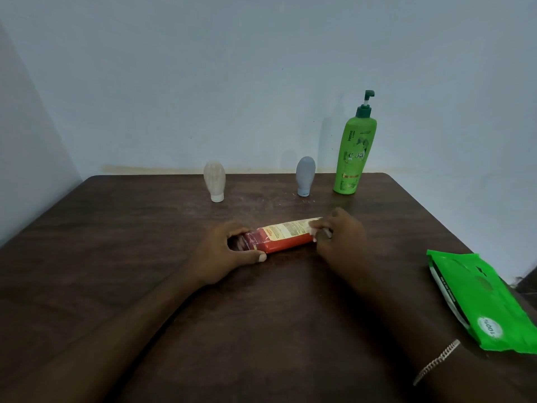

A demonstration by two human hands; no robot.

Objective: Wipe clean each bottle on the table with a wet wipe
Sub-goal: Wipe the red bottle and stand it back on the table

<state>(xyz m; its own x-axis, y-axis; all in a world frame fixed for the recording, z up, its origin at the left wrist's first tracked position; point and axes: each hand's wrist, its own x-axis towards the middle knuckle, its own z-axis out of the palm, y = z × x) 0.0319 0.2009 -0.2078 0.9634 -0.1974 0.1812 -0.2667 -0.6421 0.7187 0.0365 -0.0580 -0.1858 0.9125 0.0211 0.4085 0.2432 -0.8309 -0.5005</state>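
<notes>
On the table [122, 234] the green pump bottle [353, 158] stands at the back, seemingly unwiped. Mid-table lies the orange bottle [287, 235] — left hand [232, 254] gripping its cap end, right hand [341, 238] at its base. The grey bottle [305, 175] and beige bottle [215, 180] likely wait too — the right hand pinches the wet wipe [313, 228]

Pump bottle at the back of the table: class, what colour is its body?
The pump bottle is bright green, seen best in the head view.

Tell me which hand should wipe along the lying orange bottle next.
Right. The right hand holds the wet wipe at one end of the orange bottle, while the left hand grips the cap end, steadying it on the table.
</notes>
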